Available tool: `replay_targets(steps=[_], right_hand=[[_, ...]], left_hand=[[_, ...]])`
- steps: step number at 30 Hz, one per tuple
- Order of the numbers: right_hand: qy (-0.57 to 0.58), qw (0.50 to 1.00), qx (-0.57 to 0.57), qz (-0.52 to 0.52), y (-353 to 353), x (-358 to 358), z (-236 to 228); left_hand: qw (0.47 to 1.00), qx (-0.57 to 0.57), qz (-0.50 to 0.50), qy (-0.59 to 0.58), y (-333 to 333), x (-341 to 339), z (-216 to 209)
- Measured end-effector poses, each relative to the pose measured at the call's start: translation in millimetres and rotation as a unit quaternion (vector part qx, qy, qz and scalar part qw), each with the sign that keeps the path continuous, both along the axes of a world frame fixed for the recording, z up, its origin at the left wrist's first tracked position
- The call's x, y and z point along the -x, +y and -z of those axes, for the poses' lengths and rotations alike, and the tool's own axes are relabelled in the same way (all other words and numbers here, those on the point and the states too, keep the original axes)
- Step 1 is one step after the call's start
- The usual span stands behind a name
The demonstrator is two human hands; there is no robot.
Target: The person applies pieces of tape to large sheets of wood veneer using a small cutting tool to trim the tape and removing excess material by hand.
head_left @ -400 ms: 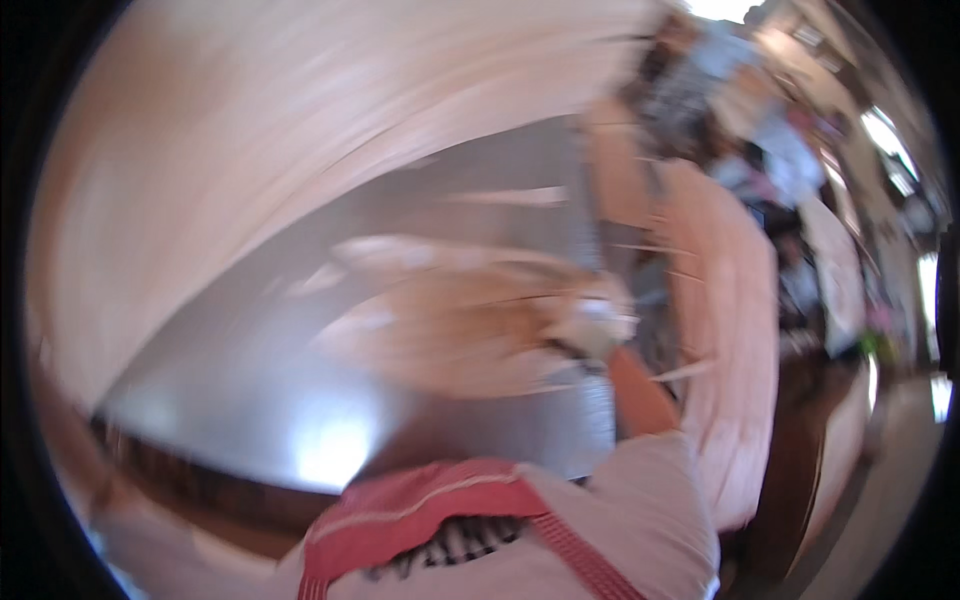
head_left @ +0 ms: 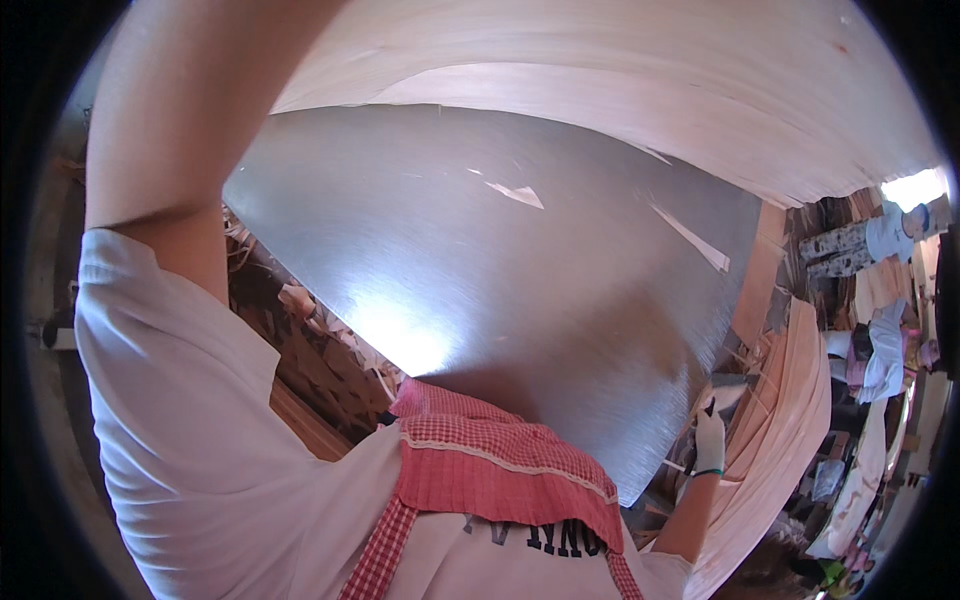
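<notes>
Over the far edge of the broad, brushed grey metal tabletop (head_left: 520, 290) arches a large, thin, pale pink wood veneer sheet (head_left: 620, 90). Raised high, the left arm meets that sheet, but its hand is out of view, so I cannot tell its grip. Beside the tabletop's right edge, the white-gloved right hand (head_left: 709, 440) hangs low, its grip curled narrow around a small dark object; more veneer sheets (head_left: 785, 420) hang just beside it.

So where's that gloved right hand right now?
In the head view, the gloved right hand sits low on the right, at the right edge of the shiny metal table, beside the hanging veneer sheets.
</notes>
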State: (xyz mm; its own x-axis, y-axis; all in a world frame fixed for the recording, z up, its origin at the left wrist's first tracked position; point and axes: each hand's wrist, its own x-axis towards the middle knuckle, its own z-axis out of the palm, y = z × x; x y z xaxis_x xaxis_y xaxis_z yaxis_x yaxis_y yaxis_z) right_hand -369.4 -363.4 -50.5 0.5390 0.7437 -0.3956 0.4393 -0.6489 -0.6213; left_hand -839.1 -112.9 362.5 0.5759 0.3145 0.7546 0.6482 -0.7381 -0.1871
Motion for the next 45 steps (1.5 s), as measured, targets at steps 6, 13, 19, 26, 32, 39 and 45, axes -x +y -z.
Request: replay_targets(steps=[6, 13, 19, 26, 32, 39, 45], right_hand=[[0.029, 0.998, -0.004, 0.054, 15.1, 39.3, -29.9], [-0.004, 0.993, -0.095, -0.073, 50.9, 61.0, -43.9], [0.149, 0.979, -0.136, 0.038, 31.5, 60.6, -22.3], [0.371, 0.851, -0.246, 0.278, -106.4, 30.4, 32.2], [0.195, 0.795, -0.324, 0.475, -200.8, 19.1, 1.8], [0.144, 0.85, -0.336, 0.379, -112.9, 170.0, -102.9], [0.187, 0.944, -0.225, 0.152, -14.5, 262.7, -60.5]], left_hand=[[0.987, 0.093, 0.102, 0.076, -66.5, -12.6, 31.2], [0.93, 0.277, 0.164, 0.175, -170.1, -10.1, 104.5], [0.864, 0.429, 0.223, 0.142, -210.8, -16.8, 218.5], [0.815, 0.493, 0.21, 0.22, -230.3, -27.4, 345.4], [0.776, 0.548, 0.216, 0.225, -243.4, -35.4, 406.0], [0.74, 0.585, 0.277, 0.185, -268.1, 0.8, 413.1], [0.728, 0.638, 0.243, 0.058, -277.5, 126.2, 382.3]])
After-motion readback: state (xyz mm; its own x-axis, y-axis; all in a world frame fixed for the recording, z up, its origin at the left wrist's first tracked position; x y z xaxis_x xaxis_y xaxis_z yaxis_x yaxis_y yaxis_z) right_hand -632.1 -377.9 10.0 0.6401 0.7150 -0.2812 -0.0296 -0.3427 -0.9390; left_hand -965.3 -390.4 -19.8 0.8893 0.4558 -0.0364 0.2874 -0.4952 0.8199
